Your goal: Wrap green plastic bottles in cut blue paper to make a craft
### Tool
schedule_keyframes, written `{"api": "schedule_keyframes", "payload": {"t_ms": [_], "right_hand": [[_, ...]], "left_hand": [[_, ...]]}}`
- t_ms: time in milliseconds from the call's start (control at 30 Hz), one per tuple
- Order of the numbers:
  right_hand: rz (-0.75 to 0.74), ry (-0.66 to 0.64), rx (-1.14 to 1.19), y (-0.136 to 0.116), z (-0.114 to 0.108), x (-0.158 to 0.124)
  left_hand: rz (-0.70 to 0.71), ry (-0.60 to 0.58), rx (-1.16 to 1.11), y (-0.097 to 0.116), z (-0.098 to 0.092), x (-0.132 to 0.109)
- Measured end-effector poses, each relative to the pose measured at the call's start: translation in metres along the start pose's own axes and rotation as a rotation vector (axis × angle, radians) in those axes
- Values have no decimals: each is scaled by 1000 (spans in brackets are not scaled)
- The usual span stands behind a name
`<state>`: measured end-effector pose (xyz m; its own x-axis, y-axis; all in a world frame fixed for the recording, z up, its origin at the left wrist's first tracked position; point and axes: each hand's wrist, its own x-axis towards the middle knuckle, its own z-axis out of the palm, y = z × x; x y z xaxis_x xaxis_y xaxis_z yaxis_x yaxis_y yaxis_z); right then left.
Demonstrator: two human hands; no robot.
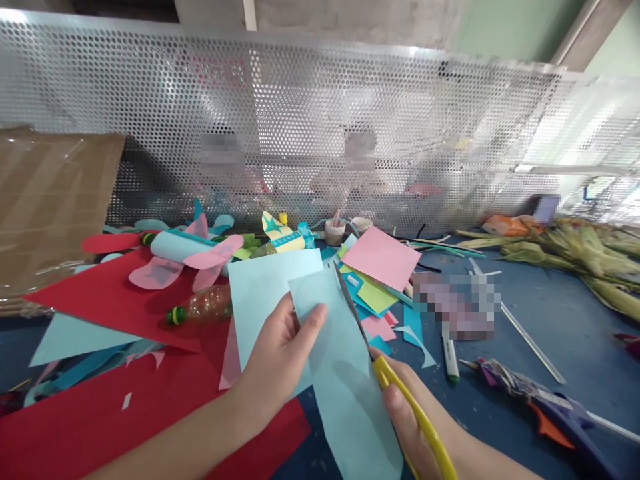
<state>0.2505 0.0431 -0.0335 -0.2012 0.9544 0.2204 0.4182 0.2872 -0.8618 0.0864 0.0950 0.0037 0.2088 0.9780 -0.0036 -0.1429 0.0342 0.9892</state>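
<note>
My left hand pinches a folded light blue paper sheet at its left side, thumb on top, lifting it above the table. My right hand grips yellow-handled scissors, whose blades run up along the right edge of that sheet. A second light blue sheet lies behind the held one.
Red paper, a pink square, a clear bottle, a paper-covered bottle plane and scraps crowd the blue table. A marker and glue gun lie right; corn husks far right. Perforated metal screen behind.
</note>
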Motion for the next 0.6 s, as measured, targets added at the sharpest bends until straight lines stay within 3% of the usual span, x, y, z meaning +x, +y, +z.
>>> {"api": "schedule_keyframes", "payload": {"t_ms": [367,600], "right_hand": [[-46,-92,184,8,3,3],[-112,-17,19,3,6,-3]], "left_hand": [[-101,-27,-31,-3,-4,5],[-137,-53,-90,-3,-3,4]]}}
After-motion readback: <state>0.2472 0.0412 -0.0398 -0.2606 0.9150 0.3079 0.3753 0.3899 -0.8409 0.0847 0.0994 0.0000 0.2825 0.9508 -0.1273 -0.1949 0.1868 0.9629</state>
